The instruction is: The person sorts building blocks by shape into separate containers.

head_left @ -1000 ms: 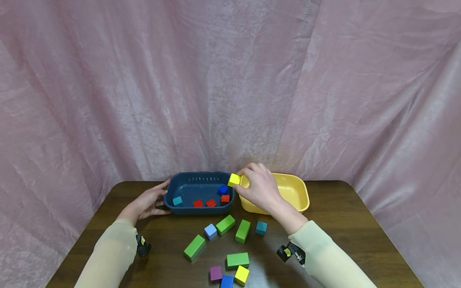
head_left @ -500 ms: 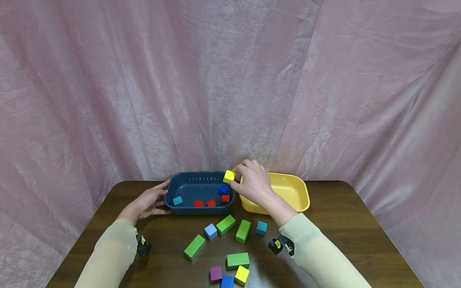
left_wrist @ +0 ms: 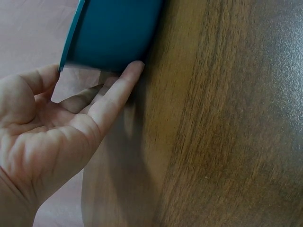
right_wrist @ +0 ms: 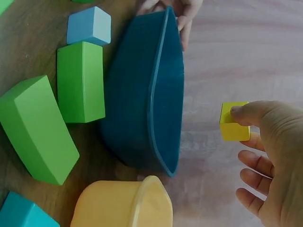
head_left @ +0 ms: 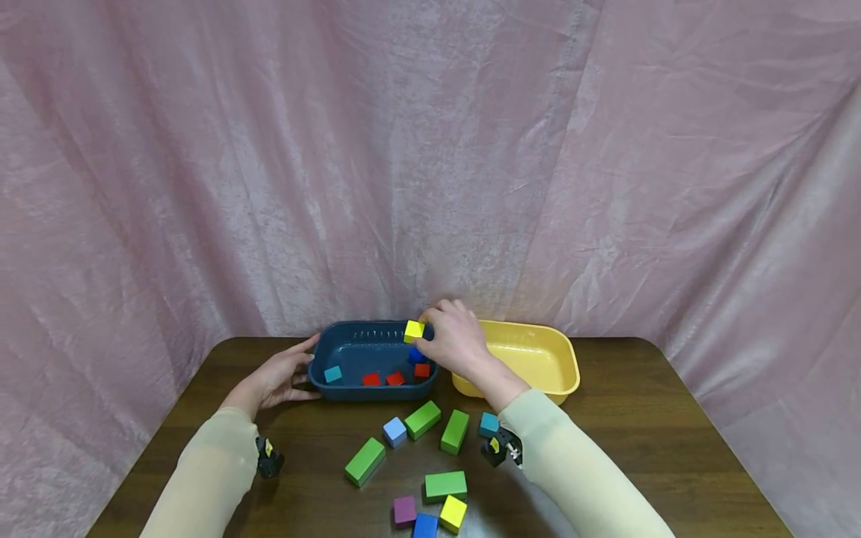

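Observation:
My right hand (head_left: 456,340) pinches a yellow cube (head_left: 413,331) between thumb and fingertip, above the right end of the dark blue basket (head_left: 363,359). In the right wrist view the cube (right_wrist: 235,132) is apart from the basket wall (right_wrist: 130,90), and the other fingers are loosely bent. My left hand (head_left: 276,379) touches the basket's left end with fairly straight fingers. Up close in the left wrist view, one fingertip meets the rim and another digit lies along the lower wall. Inside the basket are several cubes: teal (head_left: 332,373), red (head_left: 394,379) and blue (head_left: 416,356), the blue partly hidden.
A yellow basket (head_left: 538,359) stands right of the blue one. Several green blocks (head_left: 365,462) lie on the wooden table (head_left: 625,418) in front, with light blue (head_left: 394,432), teal (head_left: 489,424), purple (head_left: 404,511), blue (head_left: 425,526) and yellow (head_left: 454,514) pieces. A pink curtain (head_left: 430,164) hangs behind.
My right hand has moved left with the yellow cube, from the gap between the baskets to above the blue basket's right end. My left hand has stayed in place.

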The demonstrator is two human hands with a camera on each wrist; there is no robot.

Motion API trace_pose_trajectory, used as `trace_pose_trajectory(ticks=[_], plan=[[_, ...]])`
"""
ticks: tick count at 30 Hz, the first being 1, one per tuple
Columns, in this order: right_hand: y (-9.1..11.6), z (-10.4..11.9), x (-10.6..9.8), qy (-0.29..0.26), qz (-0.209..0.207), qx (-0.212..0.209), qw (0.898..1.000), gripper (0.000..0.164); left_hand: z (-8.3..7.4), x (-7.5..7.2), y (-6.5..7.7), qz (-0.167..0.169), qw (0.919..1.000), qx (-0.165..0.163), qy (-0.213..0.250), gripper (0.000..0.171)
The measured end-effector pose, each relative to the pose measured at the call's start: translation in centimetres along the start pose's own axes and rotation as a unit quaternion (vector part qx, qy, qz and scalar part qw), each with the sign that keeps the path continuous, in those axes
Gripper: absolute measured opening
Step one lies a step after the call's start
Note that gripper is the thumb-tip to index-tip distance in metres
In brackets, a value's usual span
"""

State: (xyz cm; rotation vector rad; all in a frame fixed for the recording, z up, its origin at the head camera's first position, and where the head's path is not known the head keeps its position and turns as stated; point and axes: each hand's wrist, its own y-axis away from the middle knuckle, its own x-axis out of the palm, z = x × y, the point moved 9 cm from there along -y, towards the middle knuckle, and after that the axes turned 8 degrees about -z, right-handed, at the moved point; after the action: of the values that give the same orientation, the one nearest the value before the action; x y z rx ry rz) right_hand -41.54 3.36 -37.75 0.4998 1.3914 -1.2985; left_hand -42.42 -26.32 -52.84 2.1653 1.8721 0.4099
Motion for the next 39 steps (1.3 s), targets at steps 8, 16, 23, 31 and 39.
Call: trace_pose_trajectory(ticks=[8, 16, 23, 31, 39], plan=[[-0.6, 0.2, 1.3, 0.011, 0.009, -0.003, 1.0, 0.039, 0.0, 0.0, 0.0, 0.0, 1.0, 0.002, 0.001, 0.063], [-1.0, 0.5, 2.2, 0.019, 0.006, -0.003, 1.0, 0.039, -0.1, 0.0, -0.1, -0.003, 1.0, 0.004, -0.004, 0.062], [-0.9, 0.3, 2.8, 0.006, 0.007, 0.003, 1.0, 0.05, 0.1, 0.0, -0.2, -0.009, 1.0, 0.0, -0.003, 0.063], [-0.4, -0.6, 1.9, 0.004, 0.004, 0.014, 1.0, 0.049, 0.1, 0.1, -0.3, -0.012, 0.9999, 0.0, -0.005, 0.063], [0.5, -1.6, -0.6, -0.021, -0.02, 0.014, 0.999, 0.046, -0.2, 0.1, -0.3, -0.01, 0.9999, 0.001, -0.003, 0.063]])
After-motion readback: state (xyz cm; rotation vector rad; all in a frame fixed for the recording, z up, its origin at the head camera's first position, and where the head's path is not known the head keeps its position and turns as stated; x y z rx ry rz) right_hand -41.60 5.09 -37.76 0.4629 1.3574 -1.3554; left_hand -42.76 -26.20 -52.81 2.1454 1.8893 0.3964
